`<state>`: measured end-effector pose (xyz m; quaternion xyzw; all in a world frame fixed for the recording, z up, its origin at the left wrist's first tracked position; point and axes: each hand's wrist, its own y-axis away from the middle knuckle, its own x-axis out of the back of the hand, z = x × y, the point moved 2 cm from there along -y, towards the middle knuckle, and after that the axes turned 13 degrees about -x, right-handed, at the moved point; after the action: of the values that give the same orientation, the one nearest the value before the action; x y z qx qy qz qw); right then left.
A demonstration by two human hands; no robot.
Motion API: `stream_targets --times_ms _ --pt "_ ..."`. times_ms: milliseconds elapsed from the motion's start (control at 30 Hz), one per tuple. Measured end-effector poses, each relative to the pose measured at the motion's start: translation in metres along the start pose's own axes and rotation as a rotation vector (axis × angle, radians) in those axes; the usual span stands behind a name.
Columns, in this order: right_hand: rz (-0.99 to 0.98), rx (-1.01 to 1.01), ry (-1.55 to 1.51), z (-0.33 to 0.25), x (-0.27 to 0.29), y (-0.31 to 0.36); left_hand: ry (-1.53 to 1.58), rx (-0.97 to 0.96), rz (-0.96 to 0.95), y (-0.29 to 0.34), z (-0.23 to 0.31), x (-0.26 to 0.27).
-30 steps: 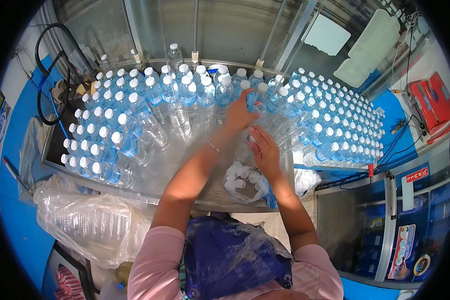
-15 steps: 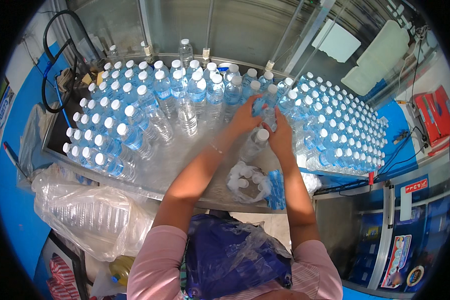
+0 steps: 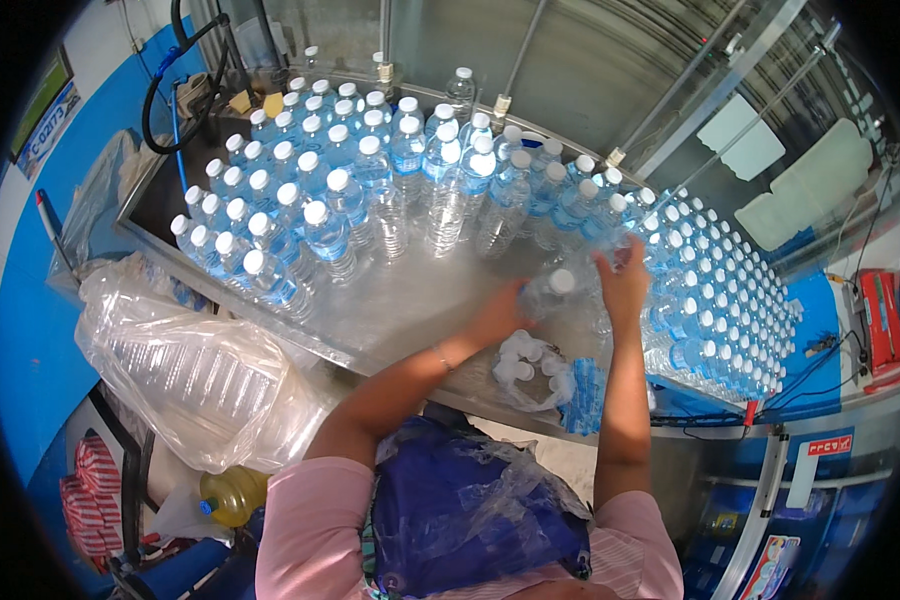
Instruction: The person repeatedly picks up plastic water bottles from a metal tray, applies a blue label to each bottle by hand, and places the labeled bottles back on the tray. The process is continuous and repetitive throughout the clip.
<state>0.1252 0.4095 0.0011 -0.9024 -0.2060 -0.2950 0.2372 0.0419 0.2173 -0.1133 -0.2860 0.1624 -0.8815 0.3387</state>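
Both my hands hold one clear water bottle with a white cap, tilted over the steel table. My left hand grips its lower body and my right hand holds its far side. Just below them lies a clear plastic bag with several bottles in it, near the table's front edge. Upright bottles with blue labels stand in a group at the far left and in packed rows on the right.
A big clear sack of empty bottles sags at the table's left front. A yellow jug stands on the floor below it. A black hose loops at the back left. A blue plastic wrap covers my lap.
My hands have drawn back from the bottle rows toward me, bringing one bottle along. The view has shifted, with the table now lying further left.
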Motion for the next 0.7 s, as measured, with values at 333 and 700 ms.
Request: stream_targets --times_ms 333,700 --pt "0.183 0.087 -0.063 -0.007 -0.007 0.0 -0.328 0.467 0.442 0.114 -0.004 0.163" --pt "-0.619 -1.024 -1.177 0.077 -0.071 0.027 -0.558 0.417 0.507 0.138 0.003 0.199"
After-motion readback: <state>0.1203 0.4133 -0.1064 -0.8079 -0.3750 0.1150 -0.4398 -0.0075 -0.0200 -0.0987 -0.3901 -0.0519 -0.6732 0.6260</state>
